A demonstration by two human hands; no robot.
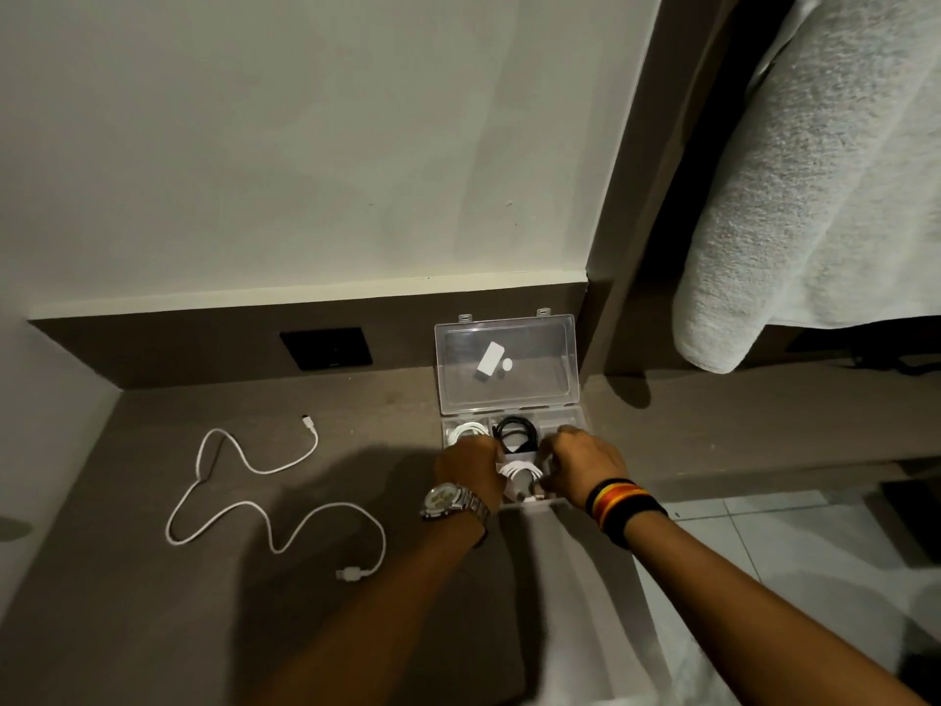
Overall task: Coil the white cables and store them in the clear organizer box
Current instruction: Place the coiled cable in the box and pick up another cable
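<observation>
The clear organizer box sits on the brown counter by the wall, its lid standing open. Inside lie a coiled white cable at the back left and a coiled black cable beside it. A third coiled white cable lies in the front compartment between my hands. My left hand, with a metal watch, and my right hand, with a striped wristband, are both fisted over the box, pressing on this coil. A loose white cable snakes uncoiled across the counter to the left.
A black wall socket sits in the back panel left of the box. A grey towel hangs at the upper right. The counter edge drops to a tiled floor on the right.
</observation>
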